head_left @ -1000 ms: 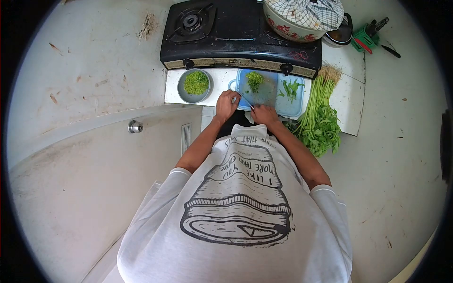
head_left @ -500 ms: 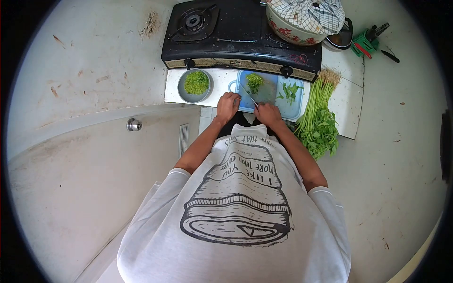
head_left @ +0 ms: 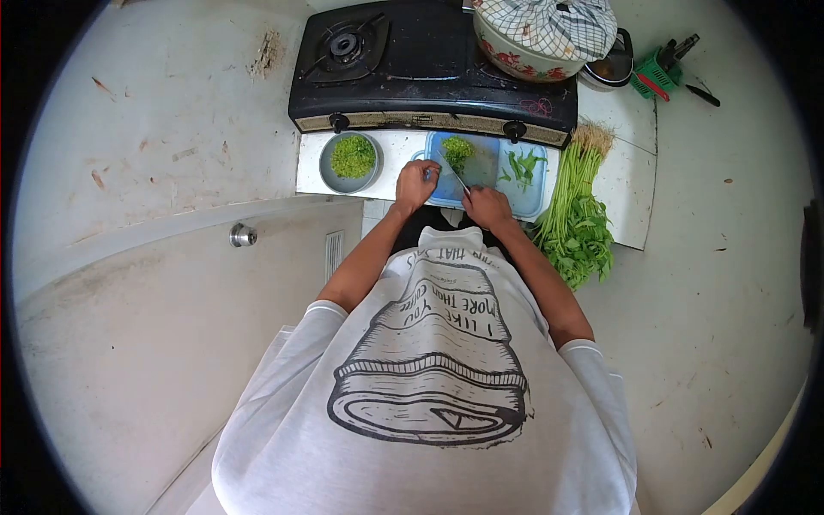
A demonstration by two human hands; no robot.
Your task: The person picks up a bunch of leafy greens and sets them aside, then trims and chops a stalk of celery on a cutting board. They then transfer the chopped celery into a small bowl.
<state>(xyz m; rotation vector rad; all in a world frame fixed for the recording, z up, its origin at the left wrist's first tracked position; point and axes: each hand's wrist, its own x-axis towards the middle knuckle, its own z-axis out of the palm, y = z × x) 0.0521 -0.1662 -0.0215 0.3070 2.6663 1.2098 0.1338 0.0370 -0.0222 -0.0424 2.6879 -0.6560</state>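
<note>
My right hand is closed around the handle of a knife, whose blade slants up and left over a blue cutting board. At the board's left edge, my left hand has its fingers drawn together close to the blade's tip. Whatever they may hold is too small to make out. Just beyond the blade lies a heap of chopped greens. Several loose green leaves rest on the right part of the board.
A grey bowl of chopped greens stands left of the board. To the right lies a big bunch of leafy stalks with roots. Behind are a black gas stove, a cloth-covered pot and a green basket with utensils.
The view has shifted slightly. My left fingertips have risen a little towards the blade's tip. My right hand keeps its hold on the knife, and the greens look the same.
</note>
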